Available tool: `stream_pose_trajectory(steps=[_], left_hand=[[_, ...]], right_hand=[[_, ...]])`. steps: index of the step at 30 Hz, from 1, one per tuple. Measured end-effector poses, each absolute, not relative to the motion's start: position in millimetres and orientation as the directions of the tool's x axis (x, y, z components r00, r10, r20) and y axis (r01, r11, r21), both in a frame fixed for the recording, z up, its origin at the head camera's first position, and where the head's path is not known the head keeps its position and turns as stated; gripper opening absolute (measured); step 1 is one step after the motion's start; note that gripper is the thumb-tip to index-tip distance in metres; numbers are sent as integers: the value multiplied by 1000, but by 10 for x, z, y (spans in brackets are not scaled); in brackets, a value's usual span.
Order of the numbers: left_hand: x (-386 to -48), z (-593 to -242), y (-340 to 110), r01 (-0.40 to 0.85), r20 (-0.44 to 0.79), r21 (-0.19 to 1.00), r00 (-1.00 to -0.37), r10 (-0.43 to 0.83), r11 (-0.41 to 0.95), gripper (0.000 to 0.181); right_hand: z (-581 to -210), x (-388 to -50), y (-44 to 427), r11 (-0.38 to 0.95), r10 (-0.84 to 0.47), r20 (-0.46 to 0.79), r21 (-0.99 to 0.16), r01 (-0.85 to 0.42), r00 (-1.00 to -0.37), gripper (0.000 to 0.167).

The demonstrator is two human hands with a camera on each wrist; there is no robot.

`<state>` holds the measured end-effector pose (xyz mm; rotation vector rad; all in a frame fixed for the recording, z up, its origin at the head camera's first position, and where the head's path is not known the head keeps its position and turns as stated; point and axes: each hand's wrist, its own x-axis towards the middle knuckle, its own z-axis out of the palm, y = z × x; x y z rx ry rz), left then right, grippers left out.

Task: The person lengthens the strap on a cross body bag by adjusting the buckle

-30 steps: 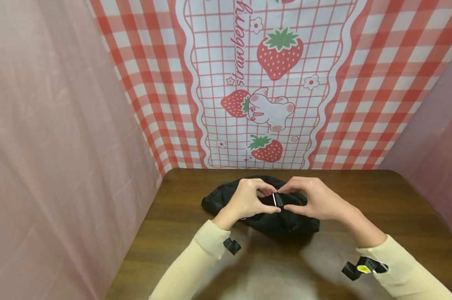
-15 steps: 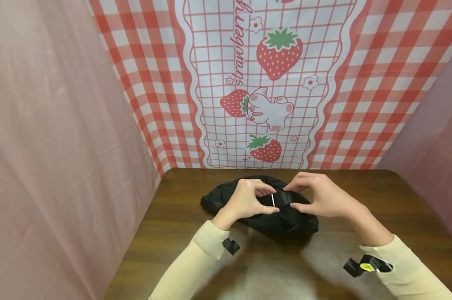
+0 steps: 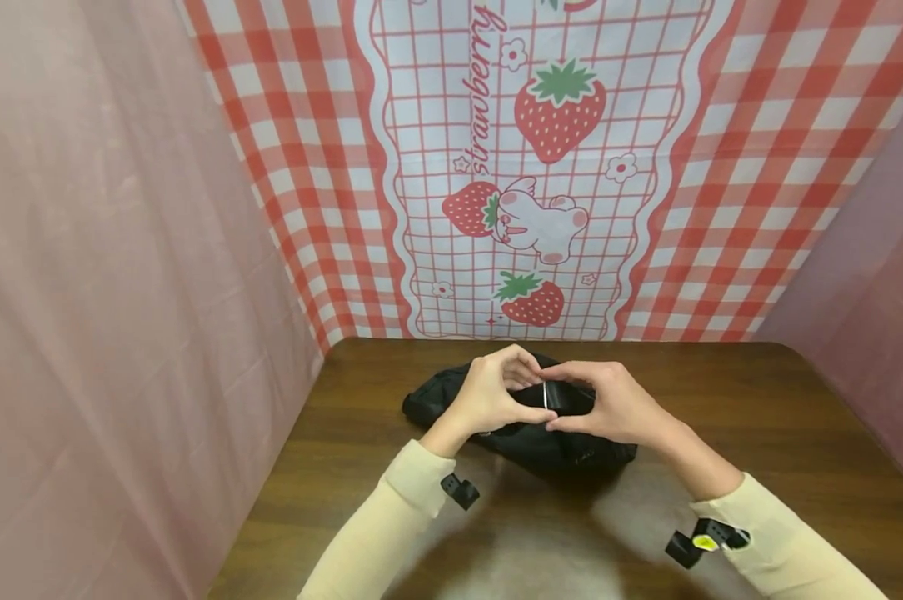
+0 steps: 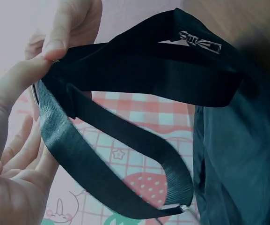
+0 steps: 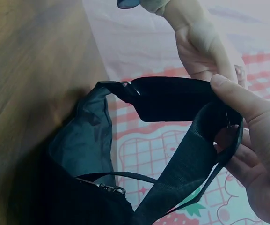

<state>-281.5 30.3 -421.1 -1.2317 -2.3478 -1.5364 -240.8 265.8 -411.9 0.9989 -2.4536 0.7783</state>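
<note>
Black and soft, the bag (image 3: 549, 454) lies on the wooden tabletop (image 3: 331, 433) in the head view, near its far edge; over it the left hand (image 3: 489, 396) and right hand (image 3: 620, 408) meet at a strap (image 3: 569, 398), each grip a pinch of thumb and fingers, a thin pale buckle (image 3: 545, 395) between them; cream sleeves (image 3: 376, 517) cover the forearms, and a checked strawberry-print cloth (image 3: 294, 125) hangs behind. From the left wrist, the strap stretches away from the bag and bends into a loop; the two thumbs touch at its edge; a bow-shaped zip pull (image 4: 200, 42) sits on the bag. From the right wrist, the right thumb presses the strap's edge, fingers curled beneath; the left hand shows beyond it.
</note>
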Motion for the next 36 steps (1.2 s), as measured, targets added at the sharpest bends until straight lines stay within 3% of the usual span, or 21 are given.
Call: stream_pose_trajectory(steps=[6, 9, 13, 21, 36], left_hand=[[-2830, -4230, 318, 601, 436, 791, -688, 580, 118, 35], [-2838, -4242, 340, 579, 443, 813, -689, 574, 67, 29], [-2844, -4287, 361, 559, 443, 829, -688, 575, 31, 30], [-2891, -4416, 365, 597, 444, 796, -687, 575, 99, 45], [-2895, -4280, 348, 589, 423, 805, -647, 634, 64, 50]], right_hand=[[-4113, -2394, 2664, 620, -521, 586, -240, -747, -621, 62], [-4118, -2387, 2665, 624, -497, 607, -246, -742, -620, 57], [-4114, -2378, 2671, 620, -446, 604, -323, -714, -661, 53], [-4072, -2369, 2705, 617, -367, 568, -444, -650, -737, 53], [-4054, -2386, 2762, 554, -325, 422, -640, -533, -846, 53]])
